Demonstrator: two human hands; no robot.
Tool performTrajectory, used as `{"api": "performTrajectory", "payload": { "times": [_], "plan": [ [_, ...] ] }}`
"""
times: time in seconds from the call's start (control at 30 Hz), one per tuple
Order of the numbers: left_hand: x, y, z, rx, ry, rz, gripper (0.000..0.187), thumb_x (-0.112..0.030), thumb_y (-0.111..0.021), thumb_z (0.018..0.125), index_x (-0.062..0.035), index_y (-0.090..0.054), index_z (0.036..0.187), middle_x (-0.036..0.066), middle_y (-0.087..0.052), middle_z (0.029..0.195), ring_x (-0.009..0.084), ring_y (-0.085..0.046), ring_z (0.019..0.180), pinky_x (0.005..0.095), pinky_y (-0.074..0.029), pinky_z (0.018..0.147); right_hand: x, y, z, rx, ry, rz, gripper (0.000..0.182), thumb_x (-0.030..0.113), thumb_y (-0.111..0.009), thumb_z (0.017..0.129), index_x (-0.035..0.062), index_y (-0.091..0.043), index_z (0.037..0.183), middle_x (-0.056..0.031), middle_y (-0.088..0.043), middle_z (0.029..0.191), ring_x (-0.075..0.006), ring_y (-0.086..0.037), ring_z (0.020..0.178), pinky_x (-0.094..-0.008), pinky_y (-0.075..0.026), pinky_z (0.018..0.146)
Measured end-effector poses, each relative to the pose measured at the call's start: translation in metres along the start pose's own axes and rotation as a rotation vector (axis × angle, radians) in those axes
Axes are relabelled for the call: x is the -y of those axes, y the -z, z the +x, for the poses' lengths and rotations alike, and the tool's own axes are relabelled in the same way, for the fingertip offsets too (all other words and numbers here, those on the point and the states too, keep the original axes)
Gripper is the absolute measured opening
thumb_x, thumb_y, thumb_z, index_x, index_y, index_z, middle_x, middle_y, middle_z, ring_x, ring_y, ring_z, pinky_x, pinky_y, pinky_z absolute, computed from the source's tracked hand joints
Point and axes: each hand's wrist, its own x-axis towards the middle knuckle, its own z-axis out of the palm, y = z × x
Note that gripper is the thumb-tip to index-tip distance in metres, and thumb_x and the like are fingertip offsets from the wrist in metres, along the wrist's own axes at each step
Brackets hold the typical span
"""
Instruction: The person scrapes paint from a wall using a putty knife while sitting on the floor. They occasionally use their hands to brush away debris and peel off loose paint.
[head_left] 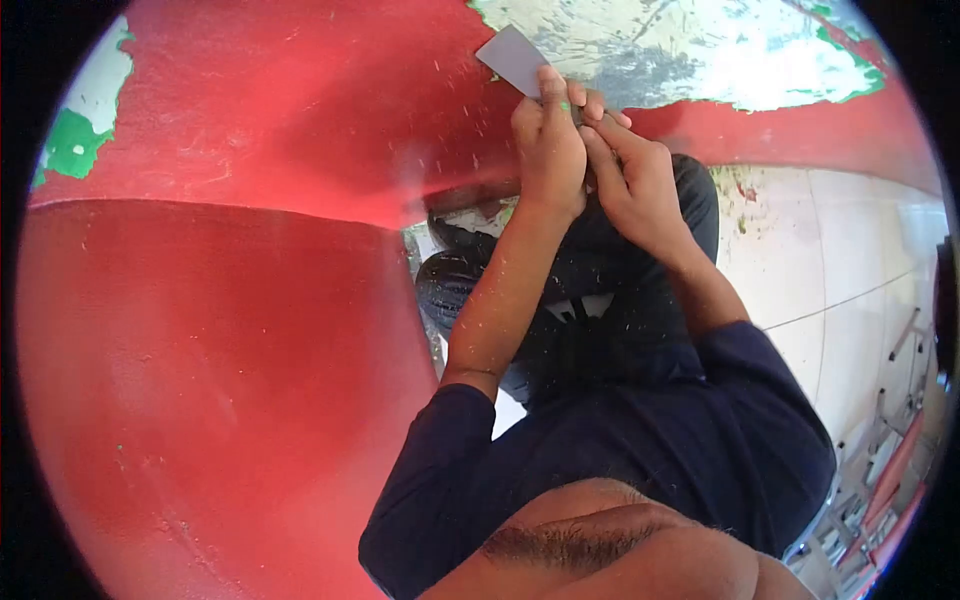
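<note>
A flat grey scraper blade (514,62) lies against the red painted surface (300,90), at the edge of a whitish bare patch (660,55). My left hand (552,150) is closed around the scraper, its thumb stretched along the base of the blade. Beside it, my right hand (635,180) is closed around the lower part of the handle, which the fingers mostly hide. The two hands touch each other. Small paint flecks dot the red surface and my left forearm.
Another red surface (220,380) fills the lower left. A white and green patch (85,130) shows at the far left. Pale floor tiles (790,230) with paint flakes lie at the right, and red and metal furniture (890,480) stands at the lower right.
</note>
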Motion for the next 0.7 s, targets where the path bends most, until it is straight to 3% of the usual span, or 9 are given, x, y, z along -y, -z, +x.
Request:
{"api": "performTrajectory", "payload": {
  "times": [0.1, 0.13, 0.17, 0.27, 0.33, 0.37, 0.5, 0.57, 0.7],
  "plan": [
    [-0.03, -0.005, 0.019, 0.11, -0.11, 0.093, 0.043, -0.038, -0.036, 0.103, -0.0061, -0.044, 0.075, 0.004, -0.049, 0.064, 0.0192, -0.057, 0.059, 0.0345, -0.053, 0.06, 0.009, 0.001, 0.008, 0.041, -0.096, -0.096, 0.034, 0.013, -0.052, 0.093, 0.0074, -0.057, 0.126, -0.029, -0.058, 0.106, -0.0392, -0.064, 0.081, -0.0371, -0.053, 0.068],
    [-0.039, -0.01, 0.022, 0.178, -0.174, 0.13, 0.042, -0.038, -0.037, 0.103, -0.0061, -0.043, 0.076, 0.004, -0.049, 0.065, 0.0191, -0.057, 0.06, 0.0343, -0.053, 0.061, 0.011, 0.004, 0.003, -0.002, -0.05, -0.091, 0.033, 0.013, -0.052, 0.094, 0.0065, -0.057, 0.125, -0.0292, -0.058, 0.103, -0.0392, -0.064, 0.079, -0.0368, -0.052, 0.067],
    [-0.038, -0.008, 0.016, 0.125, -0.082, 0.226, 0.042, -0.037, -0.038, 0.103, -0.0059, -0.043, 0.075, 0.006, -0.05, 0.065, 0.0196, -0.057, 0.061, 0.0343, -0.052, 0.061, 0.017, 0.003, -0.004, -0.038, -0.006, -0.071, 0.032, 0.012, -0.052, 0.094, 0.0056, -0.058, 0.124, -0.0293, -0.059, 0.1, -0.0391, -0.064, 0.078, -0.0365, -0.052, 0.066],
    [0.014, 0.01, 0.003, 0.089, 0.03, 0.053, 0.042, -0.037, -0.038, 0.103, -0.0057, -0.043, 0.075, 0.007, -0.052, 0.066, 0.0204, -0.057, 0.059, 0.0342, -0.052, 0.06, -0.008, 0.002, 0.005, -0.087, 0.17, -0.055, 0.028, 0.013, -0.052, 0.095, 0.0016, -0.059, 0.12, -0.0271, -0.061, 0.094, -0.0296, -0.067, 0.076, -0.0347, -0.051, 0.07],
    [0.005, 0.014, 0.006, 0.136, 0.07, 0.103, 0.036, -0.037, -0.035, 0.104, -0.0071, -0.043, 0.085, 0.004, -0.046, 0.071, 0.0206, -0.053, 0.063, 0.0388, -0.053, 0.065, 0.007, 0.009, -0.004, -0.019, -0.04, -0.062, 0.028, 0.013, -0.053, 0.095, -0.0006, -0.059, 0.119, -0.0245, -0.064, 0.094, -0.0231, -0.067, 0.077, -0.034, -0.05, 0.073],
    [-0.006, 0.005, 0.01, 0.158, 0.042, 0.063, 0.035, -0.036, -0.035, 0.103, -0.007, -0.043, 0.086, 0.004, -0.046, 0.071, 0.0205, -0.052, 0.063, 0.0388, -0.053, 0.065, 0.022, 0.013, 0.0, 0.065, -0.298, -0.028, 0.027, 0.013, -0.053, 0.095, -0.0027, -0.059, 0.116, -0.0221, -0.066, 0.092, -0.0168, -0.064, 0.076, -0.0324, -0.05, 0.071],
    [0.001, 0.001, 0.005, 0.135, 0.091, 0.023, 0.037, -0.036, -0.035, 0.104, -0.007, -0.043, 0.082, 0.004, -0.047, 0.07, 0.0213, -0.054, 0.062, 0.0374, -0.053, 0.065, 0.001, 0.004, -0.024, -0.066, -0.227, 0.165, 0.022, 0.014, -0.054, 0.095, -0.0019, -0.061, 0.109, -0.0187, -0.059, 0.071, -0.0117, -0.054, 0.063, -0.0292, -0.047, 0.061],
    [0.001, 0.004, 0.01, 0.127, 0.09, 0.155, 0.038, -0.037, -0.035, 0.104, -0.0072, -0.043, 0.081, 0.004, -0.047, 0.07, 0.0212, -0.056, 0.063, 0.038, -0.053, 0.066, -0.001, 0.002, -0.012, -0.041, -0.248, 0.108, 0.022, 0.013, -0.054, 0.095, -0.0016, -0.062, 0.109, -0.0166, -0.059, 0.069, -0.0114, -0.054, 0.063, -0.0286, -0.047, 0.061],
    [0.002, 0.005, 0.001, 0.157, 0.071, 0.054, 0.038, -0.038, -0.036, 0.103, -0.0077, -0.043, 0.082, 0.004, -0.048, 0.071, 0.0208, -0.056, 0.064, 0.0385, -0.053, 0.066, -0.008, 0.012, -0.023, -0.037, -0.226, 0.049, 0.023, 0.013, -0.054, 0.095, 0.0001, -0.061, 0.113, -0.0152, -0.057, 0.065, -0.0114, -0.055, 0.06, -0.0297, -0.047, 0.059]
  ]
}}
